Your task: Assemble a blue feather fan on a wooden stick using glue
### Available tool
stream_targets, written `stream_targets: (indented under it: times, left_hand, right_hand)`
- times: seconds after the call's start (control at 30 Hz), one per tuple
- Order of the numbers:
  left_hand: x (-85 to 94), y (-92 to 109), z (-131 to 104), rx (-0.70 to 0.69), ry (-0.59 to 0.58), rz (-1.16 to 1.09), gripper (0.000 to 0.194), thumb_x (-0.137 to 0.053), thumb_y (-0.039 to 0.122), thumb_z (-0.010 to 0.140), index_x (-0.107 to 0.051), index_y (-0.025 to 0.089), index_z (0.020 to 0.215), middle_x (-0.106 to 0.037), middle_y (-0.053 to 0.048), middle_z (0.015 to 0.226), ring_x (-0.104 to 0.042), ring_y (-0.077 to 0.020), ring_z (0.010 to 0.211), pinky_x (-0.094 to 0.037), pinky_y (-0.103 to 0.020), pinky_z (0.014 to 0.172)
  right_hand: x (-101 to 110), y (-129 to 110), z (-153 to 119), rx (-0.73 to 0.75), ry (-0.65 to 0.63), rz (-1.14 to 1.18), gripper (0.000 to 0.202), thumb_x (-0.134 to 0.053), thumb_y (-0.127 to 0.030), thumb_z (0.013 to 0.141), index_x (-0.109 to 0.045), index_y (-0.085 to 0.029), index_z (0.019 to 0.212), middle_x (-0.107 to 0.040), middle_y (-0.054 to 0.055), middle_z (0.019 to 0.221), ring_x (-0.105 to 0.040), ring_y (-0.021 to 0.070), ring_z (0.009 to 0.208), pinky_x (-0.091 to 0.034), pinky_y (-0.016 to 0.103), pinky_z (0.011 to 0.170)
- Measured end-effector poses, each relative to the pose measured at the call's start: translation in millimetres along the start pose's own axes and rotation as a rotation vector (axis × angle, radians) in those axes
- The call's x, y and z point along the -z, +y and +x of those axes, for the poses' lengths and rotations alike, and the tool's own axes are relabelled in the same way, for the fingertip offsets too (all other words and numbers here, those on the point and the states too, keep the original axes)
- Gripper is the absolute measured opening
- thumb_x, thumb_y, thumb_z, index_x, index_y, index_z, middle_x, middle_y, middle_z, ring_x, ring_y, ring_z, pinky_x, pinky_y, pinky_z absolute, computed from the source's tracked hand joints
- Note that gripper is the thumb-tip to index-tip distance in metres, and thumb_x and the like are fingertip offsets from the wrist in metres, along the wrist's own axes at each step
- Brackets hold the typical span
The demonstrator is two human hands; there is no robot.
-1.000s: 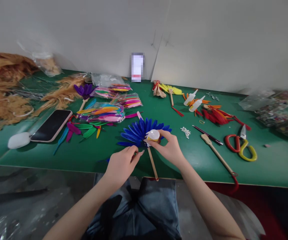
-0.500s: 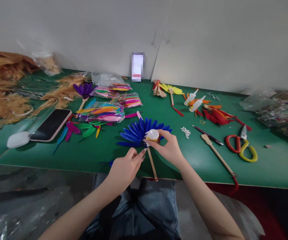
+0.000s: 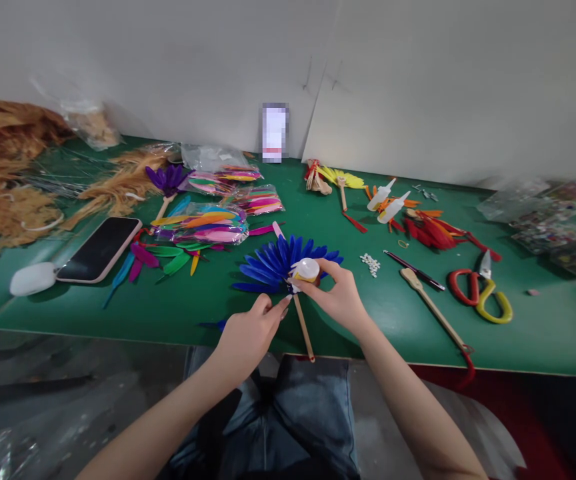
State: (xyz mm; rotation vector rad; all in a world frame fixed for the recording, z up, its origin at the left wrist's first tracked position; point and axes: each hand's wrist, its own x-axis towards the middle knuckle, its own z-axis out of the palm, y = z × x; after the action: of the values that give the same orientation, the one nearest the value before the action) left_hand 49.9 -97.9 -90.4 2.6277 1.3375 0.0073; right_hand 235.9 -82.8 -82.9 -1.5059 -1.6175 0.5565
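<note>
Head view (clock positions taken from the centre of the blue feather fan [image 3: 264,267]): The fan lies on the green table [image 3: 368,320], feathers spread from about nine through twelve to two o'clock, its wooden stick [image 3: 304,328] pointing between five and six.

Right hand [image 3: 337,292], at four o'clock: thumb and fingers are closed round a white bottle [image 3: 308,269], held over the feather bases with its round end upward. The nozzle tip cannot be made out.

Left hand [image 3: 249,335], at seven o'clock: index finger extended to the top of the stick, other fingers curled. Contact, or a grip on anything, cannot be told.

Step in hand (judged): glue application where feathers meet stick. The next move calls for a steady bottle, light pressure and a braced stick.

Loose blue feather [image 3: 214,325]: eight o'clock. White beads [image 3: 371,265] and scissors [image 3: 483,293]: three o'clock. Spare bottles [image 3: 391,207]: two o'clock.
</note>
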Motion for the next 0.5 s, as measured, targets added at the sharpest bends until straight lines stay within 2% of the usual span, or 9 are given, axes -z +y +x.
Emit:
stream_targets:
  times: [0.5]
  left_hand:
    - [-1.8, -1.7, 0.9, 0.017, -0.018, -0.006, 0.039, -0.033, 0.034, 0.098, -0.047, 0.032, 0.135, -0.058, -0.001, 0.092, -0.056, -0.0109, 0.057, -0.032, -0.022, 0.045]
  right_hand:
    - [0.9, 0.1, -0.8, -0.062, 0.022, 0.109, 0.025, -0.069, -0.043, 0.072, -0.066, -0.019, 0.080, -0.059, 0.000, 0.067, -0.048, 0.0132, 0.059, -0.041, 0.026, 0.060]
